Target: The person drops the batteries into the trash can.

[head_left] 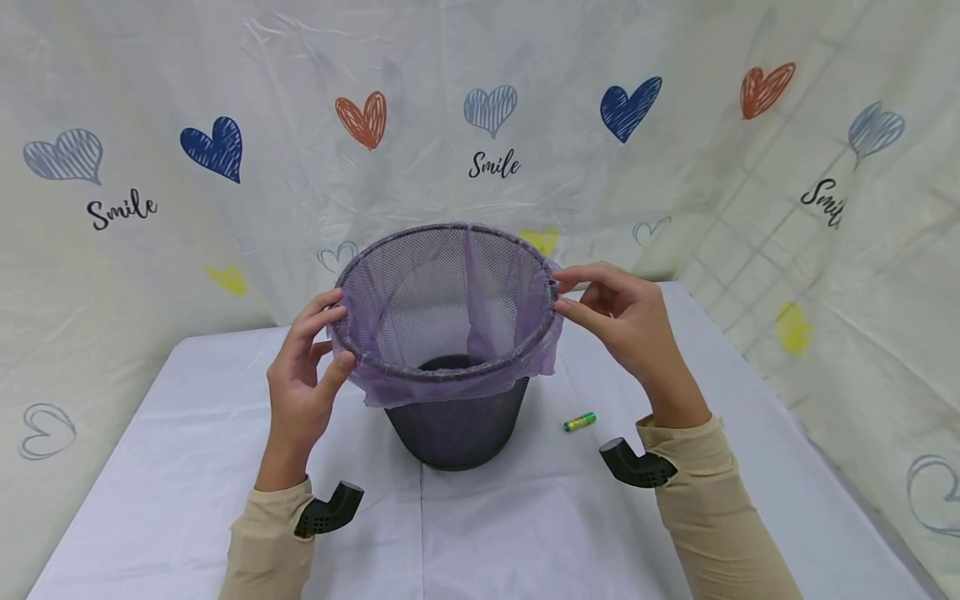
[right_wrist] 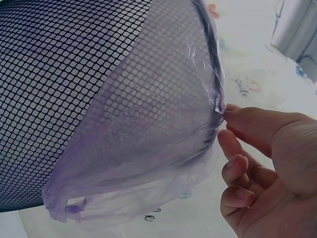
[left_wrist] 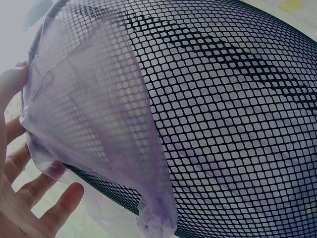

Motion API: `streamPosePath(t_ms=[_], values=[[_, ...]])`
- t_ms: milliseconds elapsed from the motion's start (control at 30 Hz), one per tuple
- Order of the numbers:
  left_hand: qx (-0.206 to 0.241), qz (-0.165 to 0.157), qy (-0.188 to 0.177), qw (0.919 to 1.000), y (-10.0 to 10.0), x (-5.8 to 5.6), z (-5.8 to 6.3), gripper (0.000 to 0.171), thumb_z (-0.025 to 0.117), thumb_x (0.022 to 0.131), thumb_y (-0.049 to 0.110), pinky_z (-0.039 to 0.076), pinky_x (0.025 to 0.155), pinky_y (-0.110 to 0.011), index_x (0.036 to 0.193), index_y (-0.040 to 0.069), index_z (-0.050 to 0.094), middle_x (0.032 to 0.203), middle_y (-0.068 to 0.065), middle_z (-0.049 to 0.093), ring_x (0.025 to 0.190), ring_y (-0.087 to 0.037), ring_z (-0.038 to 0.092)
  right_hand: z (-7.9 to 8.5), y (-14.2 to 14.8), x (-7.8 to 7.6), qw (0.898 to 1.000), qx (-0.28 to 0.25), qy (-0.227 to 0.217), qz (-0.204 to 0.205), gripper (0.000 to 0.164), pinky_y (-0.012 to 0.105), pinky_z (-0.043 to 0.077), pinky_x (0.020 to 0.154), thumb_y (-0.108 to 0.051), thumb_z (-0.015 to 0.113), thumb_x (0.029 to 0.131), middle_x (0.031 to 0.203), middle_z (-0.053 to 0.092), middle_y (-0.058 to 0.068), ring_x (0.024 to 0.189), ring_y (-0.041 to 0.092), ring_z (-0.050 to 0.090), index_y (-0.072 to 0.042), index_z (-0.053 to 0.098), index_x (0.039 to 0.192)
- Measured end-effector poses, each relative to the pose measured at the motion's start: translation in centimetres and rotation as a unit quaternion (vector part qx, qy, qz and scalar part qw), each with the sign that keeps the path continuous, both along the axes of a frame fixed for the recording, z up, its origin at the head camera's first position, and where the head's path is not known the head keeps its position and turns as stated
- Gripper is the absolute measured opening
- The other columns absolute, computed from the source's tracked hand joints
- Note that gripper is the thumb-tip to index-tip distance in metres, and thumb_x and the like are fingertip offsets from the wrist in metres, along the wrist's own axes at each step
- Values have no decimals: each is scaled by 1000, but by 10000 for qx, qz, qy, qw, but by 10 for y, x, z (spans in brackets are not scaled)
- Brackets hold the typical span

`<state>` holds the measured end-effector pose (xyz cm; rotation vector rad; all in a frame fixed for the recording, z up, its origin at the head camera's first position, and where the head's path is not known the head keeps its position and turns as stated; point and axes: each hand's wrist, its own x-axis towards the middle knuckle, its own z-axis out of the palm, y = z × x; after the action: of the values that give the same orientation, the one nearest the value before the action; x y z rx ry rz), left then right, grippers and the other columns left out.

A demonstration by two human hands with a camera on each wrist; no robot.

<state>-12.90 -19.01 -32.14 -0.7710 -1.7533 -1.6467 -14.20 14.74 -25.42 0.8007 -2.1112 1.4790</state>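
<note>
A black mesh wastebasket [head_left: 457, 433] stands upright on the table. A thin purple trash bag [head_left: 435, 390] lines it, folded outward over the rim all round. On the left side, my left hand [head_left: 303, 375] holds the bag-covered rim, with its thumb nearer me and the fingertips farther along. In the left wrist view, some fingers [left_wrist: 69, 198] are spread beside the mesh. My right hand [head_left: 618, 321] pinches the bag at the right rim between thumb and index finger. Its other fingers [right_wrist: 237, 168] curl loosely, and the bag's loose hem [right_wrist: 133, 203] hangs below.
A green and yellow battery [head_left: 580, 422] lies on the white-covered table [head_left: 510, 533], to the right of the basket. Behind the table hangs a pale curtain [head_left: 570, 192] printed with hearts and lettering. Each sleeve has a black wrist device [head_left: 637, 465] on it.
</note>
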Motion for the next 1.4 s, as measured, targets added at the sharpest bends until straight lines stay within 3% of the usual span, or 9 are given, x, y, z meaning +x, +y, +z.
streamPosePath(t_ms=[300,700,1067,1400], values=[[-35,34,-17,10000,0,1,1,44,62,84,6,44,89,-24,122,-10,48,138,-21,42,131,-30,36,0,3,3,9995,125,-123,-256,27,22,36,48,2,67,77,86,61,1,56,13,44,2,65,104],[-79,73,-24,9999,0,2,1,44,62,84,6,44,89,-24,123,-10,48,138,-20,42,131,-29,36,-5,10,3,9995,-140,-249,-151,28,19,38,51,5,66,77,85,63,1,55,12,46,3,64,104],[-149,115,-72,9998,-1,1,-1,45,62,83,4,44,90,-24,124,-9,48,139,-20,41,131,-28,36,-8,16,6,9979,-73,-529,-376,26,22,37,50,-1,67,78,84,63,1,53,14,46,-1,65,104],[-133,97,-50,9999,-1,0,-1,45,62,83,3,44,89,-23,123,-10,47,138,-21,40,131,-28,36,-12,20,7,9978,19,-506,-422,26,21,39,52,-1,67,79,85,63,1,55,13,49,-2,65,105]])
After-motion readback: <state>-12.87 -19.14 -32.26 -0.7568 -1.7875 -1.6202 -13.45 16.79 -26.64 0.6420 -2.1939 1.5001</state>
